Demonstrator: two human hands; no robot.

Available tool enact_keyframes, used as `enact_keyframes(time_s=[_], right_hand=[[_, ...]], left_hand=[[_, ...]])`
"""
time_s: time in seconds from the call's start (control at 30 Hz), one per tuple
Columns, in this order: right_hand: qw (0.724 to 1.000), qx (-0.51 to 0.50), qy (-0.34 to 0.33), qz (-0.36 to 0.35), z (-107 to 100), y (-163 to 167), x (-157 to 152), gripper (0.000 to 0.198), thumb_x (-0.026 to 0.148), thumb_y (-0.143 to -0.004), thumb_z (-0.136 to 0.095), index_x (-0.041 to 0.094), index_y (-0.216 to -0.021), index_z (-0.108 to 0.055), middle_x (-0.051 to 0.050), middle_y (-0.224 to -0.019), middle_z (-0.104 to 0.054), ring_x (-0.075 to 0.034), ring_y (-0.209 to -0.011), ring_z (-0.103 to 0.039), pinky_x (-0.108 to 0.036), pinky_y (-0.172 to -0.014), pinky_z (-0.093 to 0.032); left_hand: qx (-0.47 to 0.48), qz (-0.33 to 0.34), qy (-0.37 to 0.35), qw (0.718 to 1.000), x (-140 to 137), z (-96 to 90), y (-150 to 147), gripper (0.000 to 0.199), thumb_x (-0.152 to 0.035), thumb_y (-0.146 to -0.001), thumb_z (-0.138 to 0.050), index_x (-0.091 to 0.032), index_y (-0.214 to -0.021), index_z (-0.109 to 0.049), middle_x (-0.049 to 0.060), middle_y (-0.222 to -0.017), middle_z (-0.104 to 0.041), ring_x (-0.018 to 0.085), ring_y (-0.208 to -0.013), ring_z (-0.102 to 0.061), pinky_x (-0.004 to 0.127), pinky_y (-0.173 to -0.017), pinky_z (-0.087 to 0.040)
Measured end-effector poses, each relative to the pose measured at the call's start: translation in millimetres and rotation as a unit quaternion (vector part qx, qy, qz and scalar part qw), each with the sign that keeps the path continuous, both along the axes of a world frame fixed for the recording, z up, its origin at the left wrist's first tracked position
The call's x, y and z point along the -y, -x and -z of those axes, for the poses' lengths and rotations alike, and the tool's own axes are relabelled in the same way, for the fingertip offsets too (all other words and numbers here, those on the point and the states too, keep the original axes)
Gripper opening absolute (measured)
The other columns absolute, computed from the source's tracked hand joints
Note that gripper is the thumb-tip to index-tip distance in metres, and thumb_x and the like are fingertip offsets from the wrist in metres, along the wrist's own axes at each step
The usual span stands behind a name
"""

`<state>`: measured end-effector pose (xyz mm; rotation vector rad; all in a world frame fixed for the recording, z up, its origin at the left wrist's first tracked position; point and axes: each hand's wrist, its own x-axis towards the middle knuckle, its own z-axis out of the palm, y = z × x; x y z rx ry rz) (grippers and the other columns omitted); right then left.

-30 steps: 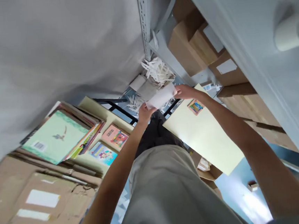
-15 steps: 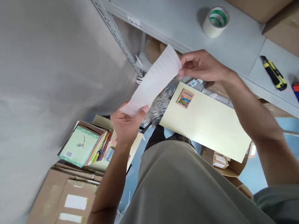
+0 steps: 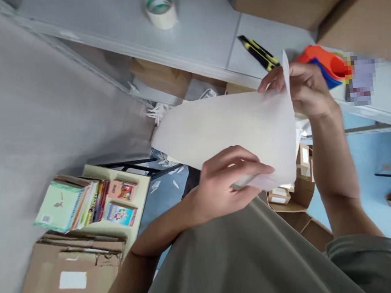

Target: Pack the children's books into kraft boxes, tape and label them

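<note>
Both hands gripped a white paper sheet: the left hand pinched its lower edge, the right hand its upper corner. A yellow-black utility knife lay just beyond the right fingertips, a tape roll farther off.

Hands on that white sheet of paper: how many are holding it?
2. The left hand grips the paper at its lower edge; the right hand pinches its upper right corner, by the shelf.
</note>
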<state>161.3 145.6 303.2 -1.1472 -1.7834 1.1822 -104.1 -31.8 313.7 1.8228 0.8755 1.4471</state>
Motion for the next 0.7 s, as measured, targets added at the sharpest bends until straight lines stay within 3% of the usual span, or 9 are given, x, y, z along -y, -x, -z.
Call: enact_keyframes(time_s=[0.07, 0.17, 0.27, 0.33, 0.47, 0.57, 0.67, 0.7], right_hand=[[0.999, -0.009, 0.038, 0.02, 37.6, -49.7, 23.8, 0.065, 0.095, -0.08, -0.087, 0.03, -0.086, -0.078, -0.009, -0.116, -0.089, -0.036, -0.115, -0.086, -0.056, -0.105, -0.071], [0.992, 0.02, 0.075, 0.101, 99.3, -110.6, 65.9, 0.066, 0.095, -0.082, -0.085, 0.033, -0.102, -0.084, -0.008, -0.124, -0.089, -0.036, -0.129, -0.083, -0.058, -0.119, -0.066], [0.963, 0.075, 0.161, 0.203, 147.7, -154.6, 118.3, 0.078, 0.097, -0.092, -0.073, 0.034, -0.137, -0.082, -0.01, -0.133, -0.088, -0.038, -0.134, -0.082, -0.058, -0.114, -0.069], [0.942, 0.102, 0.211, 0.242, 167.0, -173.3, 156.3, 0.085, 0.095, -0.097, -0.067, 0.033, -0.156, -0.074, -0.013, -0.139, -0.086, -0.039, -0.134, -0.082, -0.057, -0.108, -0.072], [0.916, 0.132, 0.241, 0.291, 193.0, -187.0, 217.5, 0.099, 0.075, -0.1, -0.077, 0.021, -0.179, -0.053, -0.023, -0.142, -0.083, -0.037, -0.124, -0.085, -0.054, -0.107, -0.072], [0.89, 0.164, 0.272, 0.328, 222.4, -188.5, 235.6, 0.092, 0.051, -0.102, -0.075, 0.01, -0.179, -0.048, -0.023, -0.131, -0.086, -0.033, -0.113, -0.086, -0.052, -0.106, -0.071], [0.857, 0.199, 0.333, 0.339, 262.5, -192.7, 233.8, 0.082, 0.034, -0.102, -0.073, 0.003, -0.174, -0.05, -0.022, -0.129, -0.087, -0.03, -0.114, -0.086, -0.044, -0.106, -0.07], [0.847, 0.212, 0.349, 0.34, 276.6, -194.2, 231.2, 0.08, 0.03, -0.102, -0.073, 0.002, -0.173, -0.051, -0.023, -0.13, -0.087, -0.029, -0.116, -0.085, -0.041, -0.106, -0.069]], left_hand=[[-0.023, 0.043, -0.001, 0.999, 3.7, 38.5, -51.5, 0.034, -0.004, -0.1, -0.079, -0.031, -0.12, -0.085, 0.003, -0.107, -0.085, 0.018, -0.093, -0.085, 0.031, -0.085, -0.073], [-0.087, 0.089, 0.067, 0.99, 9.8, 104.7, -114.9, 0.027, -0.008, -0.106, -0.074, -0.028, -0.116, -0.089, 0.006, -0.125, -0.087, 0.019, -0.108, -0.086, 0.034, -0.099, -0.074], [-0.178, 0.124, 0.148, 0.965, 18.1, 166.4, -161.8, 0.029, -0.009, -0.106, -0.074, -0.028, -0.118, -0.093, 0.007, -0.138, -0.087, 0.02, -0.11, -0.087, 0.038, -0.106, -0.073], [-0.232, 0.149, 0.172, 0.946, 24.6, 199.3, -185.5, 0.031, -0.009, -0.106, -0.074, -0.028, -0.12, -0.095, 0.007, -0.142, -0.087, 0.022, -0.117, -0.086, 0.04, -0.11, -0.072], [-0.302, 0.185, 0.197, 0.914, 37.8, 241.3, -221.4, 0.036, -0.01, -0.108, -0.071, -0.03, -0.124, -0.095, 0.006, -0.146, -0.087, 0.026, -0.13, -0.084, 0.044, -0.115, -0.071], [-0.343, 0.233, 0.23, 0.88, 41.5, 259.6, -233.3, 0.039, -0.019, -0.107, -0.078, -0.026, -0.144, -0.089, 0.011, -0.163, -0.078, 0.031, -0.149, -0.076, 0.048, -0.128, -0.064], [-0.367, 0.26, 0.261, 0.854, 30.1, 278.1, -215.9, 0.064, -0.036, -0.103, -0.089, -0.017, -0.162, -0.077, 0.018, -0.185, -0.057, 0.037, -0.169, -0.059, 0.051, -0.143, -0.048], [-0.374, 0.246, 0.272, 0.852, 22.7, 285.2, -201.4, 0.063, -0.037, -0.104, -0.087, -0.015, -0.162, -0.077, 0.019, -0.189, -0.051, 0.037, -0.173, -0.055, 0.05, -0.147, -0.042]])
